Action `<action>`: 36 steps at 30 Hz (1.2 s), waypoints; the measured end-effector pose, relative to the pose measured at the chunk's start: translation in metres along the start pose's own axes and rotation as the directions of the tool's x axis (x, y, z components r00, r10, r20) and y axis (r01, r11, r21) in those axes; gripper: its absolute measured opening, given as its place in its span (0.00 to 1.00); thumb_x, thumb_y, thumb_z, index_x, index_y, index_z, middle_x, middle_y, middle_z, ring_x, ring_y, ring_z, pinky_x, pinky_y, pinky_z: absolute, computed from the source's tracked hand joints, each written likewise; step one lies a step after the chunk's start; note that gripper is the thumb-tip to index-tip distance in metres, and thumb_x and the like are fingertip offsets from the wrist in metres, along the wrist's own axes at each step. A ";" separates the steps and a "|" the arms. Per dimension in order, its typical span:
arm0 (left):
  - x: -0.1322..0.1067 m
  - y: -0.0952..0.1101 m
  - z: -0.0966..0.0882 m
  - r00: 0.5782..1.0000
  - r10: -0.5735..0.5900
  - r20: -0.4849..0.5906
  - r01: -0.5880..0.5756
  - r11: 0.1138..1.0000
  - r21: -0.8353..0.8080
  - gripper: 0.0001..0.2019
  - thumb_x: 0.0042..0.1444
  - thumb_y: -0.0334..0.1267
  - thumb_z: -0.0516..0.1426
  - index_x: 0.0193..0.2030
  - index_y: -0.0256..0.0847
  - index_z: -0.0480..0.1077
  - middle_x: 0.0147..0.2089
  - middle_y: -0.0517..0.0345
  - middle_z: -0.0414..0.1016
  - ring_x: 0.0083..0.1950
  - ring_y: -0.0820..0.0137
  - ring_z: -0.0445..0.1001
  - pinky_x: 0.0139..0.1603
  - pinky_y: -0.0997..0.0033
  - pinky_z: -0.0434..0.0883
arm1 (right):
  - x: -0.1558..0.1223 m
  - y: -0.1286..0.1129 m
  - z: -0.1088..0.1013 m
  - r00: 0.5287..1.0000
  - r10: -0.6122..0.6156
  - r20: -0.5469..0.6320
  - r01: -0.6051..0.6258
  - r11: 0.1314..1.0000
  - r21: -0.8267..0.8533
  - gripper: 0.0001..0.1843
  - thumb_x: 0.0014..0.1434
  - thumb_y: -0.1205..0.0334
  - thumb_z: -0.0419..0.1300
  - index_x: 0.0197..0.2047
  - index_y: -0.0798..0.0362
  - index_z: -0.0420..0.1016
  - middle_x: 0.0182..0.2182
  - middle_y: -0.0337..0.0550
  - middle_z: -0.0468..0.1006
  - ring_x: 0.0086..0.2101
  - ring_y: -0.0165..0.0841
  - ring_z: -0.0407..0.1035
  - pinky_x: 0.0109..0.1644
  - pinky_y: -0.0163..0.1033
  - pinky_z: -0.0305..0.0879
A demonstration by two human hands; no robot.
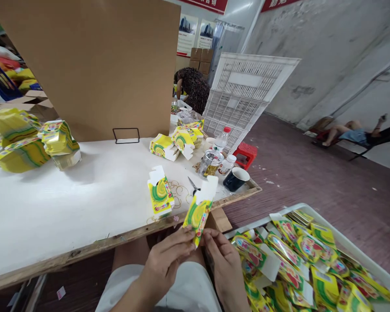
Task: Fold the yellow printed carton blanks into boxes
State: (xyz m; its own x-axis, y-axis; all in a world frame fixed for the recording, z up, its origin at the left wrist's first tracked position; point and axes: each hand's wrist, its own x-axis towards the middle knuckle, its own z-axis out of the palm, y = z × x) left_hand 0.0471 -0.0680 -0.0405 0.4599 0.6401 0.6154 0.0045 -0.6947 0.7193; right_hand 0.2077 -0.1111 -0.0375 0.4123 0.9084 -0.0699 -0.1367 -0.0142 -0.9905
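A small yellow and green printed carton [197, 213] stands tilted above my lap, its white flaps sticking up at the top. My left hand [169, 255] grips its lower left side, fingers closed. At the carton's bottom end, my right hand [223, 255] pinches the lower right edge with thumb and fingers. Another carton [160, 192], with white flaps raised, lies on the white table [94, 190] just beyond my hands. Beside it are several loose rubber bands [178, 193] and a pair of scissors [193, 185].
A white bin [303, 207] full of cartons sits at my right. Along the table's right end are a dark mug [235, 179], a jar [210, 164] and bottles. Carton bundles [19, 143] lie left, before a large cardboard sheet [113, 69]. Two people are farther off.
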 end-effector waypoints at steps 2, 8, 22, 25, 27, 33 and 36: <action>0.002 -0.008 0.005 0.992 -0.117 0.041 0.118 0.993 -0.025 0.19 0.64 0.25 0.52 0.56 0.43 0.74 0.59 0.48 0.78 0.64 0.62 0.72 0.65 0.57 0.70 | 0.003 0.003 0.005 0.998 0.053 0.037 -0.054 0.998 0.021 0.19 0.56 0.45 0.67 0.42 0.52 0.81 0.37 0.48 0.84 0.39 0.42 0.78 0.48 0.46 0.74; 0.011 -0.014 0.017 0.938 -0.323 0.125 0.333 0.940 -0.068 0.17 0.63 0.26 0.51 0.50 0.43 0.77 0.57 0.49 0.80 0.63 0.60 0.73 0.64 0.58 0.70 | 0.017 0.025 0.018 0.994 0.107 0.025 -0.109 0.988 0.111 0.23 0.54 0.43 0.67 0.44 0.52 0.79 0.39 0.47 0.83 0.39 0.41 0.77 0.49 0.46 0.73; 0.018 -0.007 0.009 0.745 -0.521 0.418 0.571 0.171 -0.803 0.28 0.52 0.54 0.65 0.57 0.41 0.76 0.52 0.43 0.80 0.52 0.55 0.78 0.53 0.61 0.72 | 0.000 0.032 -0.002 0.967 0.150 0.205 -0.191 0.961 0.198 0.19 0.51 0.46 0.71 0.39 0.49 0.75 0.28 0.39 0.80 0.29 0.34 0.73 0.33 0.35 0.69; 0.016 -0.004 0.010 0.748 -0.530 0.399 0.550 0.159 -0.820 0.29 0.48 0.53 0.68 0.55 0.42 0.77 0.52 0.44 0.81 0.52 0.55 0.78 0.52 0.63 0.72 | -0.002 0.036 0.003 0.973 0.143 0.184 -0.187 0.950 0.249 0.17 0.52 0.49 0.72 0.37 0.49 0.73 0.29 0.39 0.80 0.29 0.32 0.72 0.34 0.33 0.68; 0.015 -0.003 0.010 0.751 -0.542 0.378 0.547 0.189 -0.815 0.29 0.45 0.52 0.70 0.53 0.40 0.79 0.51 0.43 0.81 0.52 0.55 0.78 0.51 0.66 0.73 | -0.003 0.033 0.002 0.978 0.125 0.166 -0.160 0.963 0.218 0.16 0.53 0.50 0.71 0.35 0.51 0.74 0.31 0.41 0.80 0.32 0.32 0.73 0.37 0.34 0.69; 0.018 -0.004 0.012 0.719 -0.636 0.279 0.528 0.240 -0.815 0.18 0.51 0.47 0.68 0.47 0.41 0.81 0.43 0.47 0.85 0.45 0.59 0.81 0.43 0.68 0.75 | -0.010 0.010 0.000 0.982 0.056 0.179 -0.066 0.996 0.052 0.20 0.54 0.45 0.69 0.41 0.52 0.78 0.36 0.46 0.81 0.36 0.37 0.74 0.41 0.38 0.70; 0.017 -0.006 0.013 0.706 -0.659 0.259 0.545 0.272 -0.793 0.17 0.52 0.46 0.67 0.46 0.41 0.81 0.39 0.49 0.85 0.41 0.61 0.82 0.41 0.69 0.76 | -0.014 0.006 0.002 0.987 0.043 0.157 -0.038 0.999 -0.039 0.21 0.55 0.45 0.68 0.42 0.53 0.78 0.36 0.46 0.81 0.36 0.38 0.74 0.41 0.39 0.69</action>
State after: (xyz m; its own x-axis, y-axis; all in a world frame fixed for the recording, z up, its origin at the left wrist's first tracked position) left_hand 0.0660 -0.0575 -0.0382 0.5519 0.8248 -0.1230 -0.4521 0.4199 0.7870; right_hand 0.1994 -0.1231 -0.0419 0.2591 0.9613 -0.0933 -0.1172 -0.0646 -0.9910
